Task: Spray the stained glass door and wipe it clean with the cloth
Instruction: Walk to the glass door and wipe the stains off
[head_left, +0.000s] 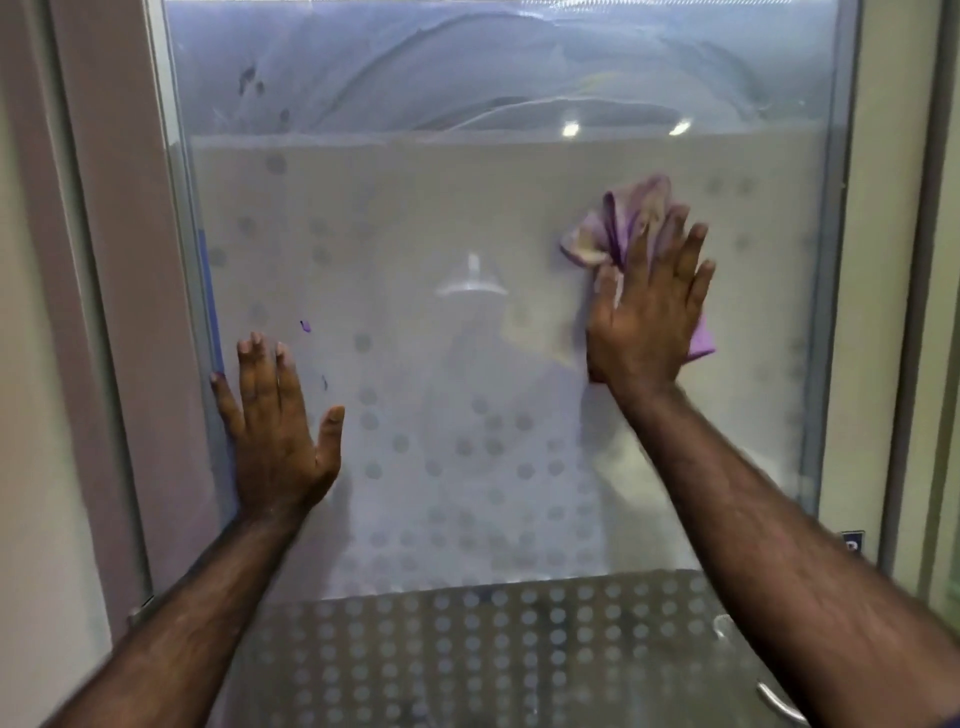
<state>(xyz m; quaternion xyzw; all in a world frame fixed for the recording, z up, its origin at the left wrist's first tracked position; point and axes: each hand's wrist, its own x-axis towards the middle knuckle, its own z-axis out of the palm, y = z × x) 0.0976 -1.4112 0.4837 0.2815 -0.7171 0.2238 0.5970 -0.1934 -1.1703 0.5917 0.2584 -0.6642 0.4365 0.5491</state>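
The glass door (415, 234) fills the view, with a frosted dotted band across its middle and clear glass above. My right hand (649, 312) presses a purple cloth (618, 223) flat against the frosted band at the right; the cloth sticks out above and to the right of the fingers. My left hand (275, 426) lies flat and open on the glass near the door's left edge, holding nothing. Small purple stains (306, 326) sit just above and right of my left hand. Dark smudges (251, 80) mark the clear glass at the upper left. No spray bottle is in view.
A metal door frame (176, 260) runs down the left, with a pale wall beyond it. Another frame post (831, 260) and wall stand at the right. A metal handle (774, 696) shows at the lower right behind the dotted clear glass.
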